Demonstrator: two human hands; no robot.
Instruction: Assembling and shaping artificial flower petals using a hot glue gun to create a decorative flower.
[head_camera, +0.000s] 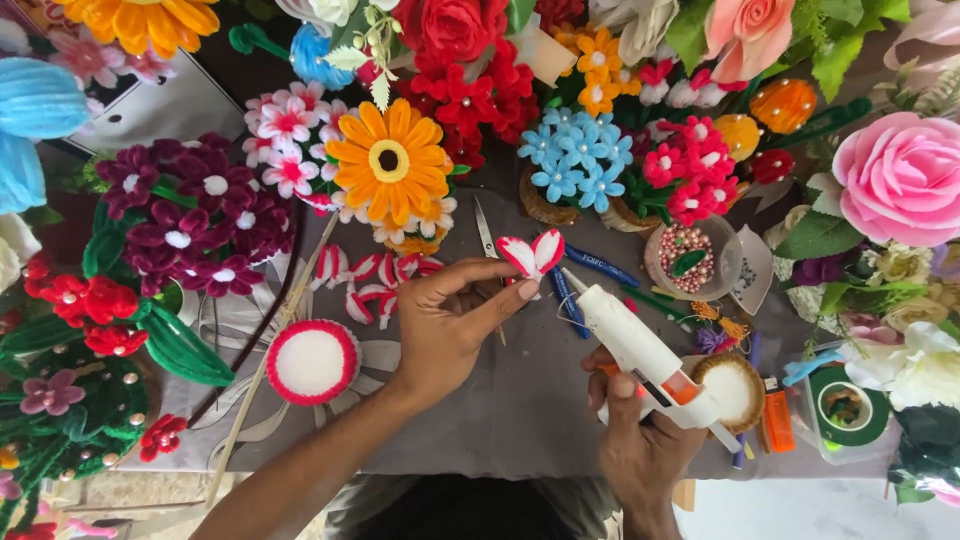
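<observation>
Petals first: a pair of red-and-white chenille petals (533, 253), joined at the base into a V, pinched between thumb and fingertips of my left hand (450, 320). The grip is narrow, closed on the lower ends of the pair, and the petal tips stand clear above the fingers.

Right hand (640, 440) is wrapped full around the handle of a white glue gun (640, 350), with an orange trigger showing beside the palm. Its nozzle points up and toward the pinch, close to the base of the petals; I cannot tell whether it touches.

Step in hand, as I judge it: gluing at the joint where the two petals meet.

Outward from the left grip, to its far side, more loose red-and-white petals (370, 280) lie on the grey cloth (520, 410). Below them sits a round white disc with a red fuzzy rim (312, 362). Just above the pinch, small scissors (485, 228). Beyond the nozzle, a dish of beads (685, 255).

Next move, by my reading, calls for a steady nozzle at the joint, a small bead only, and fingertips kept off the hot tip while the pinch holds the petals aligned.
</observation>
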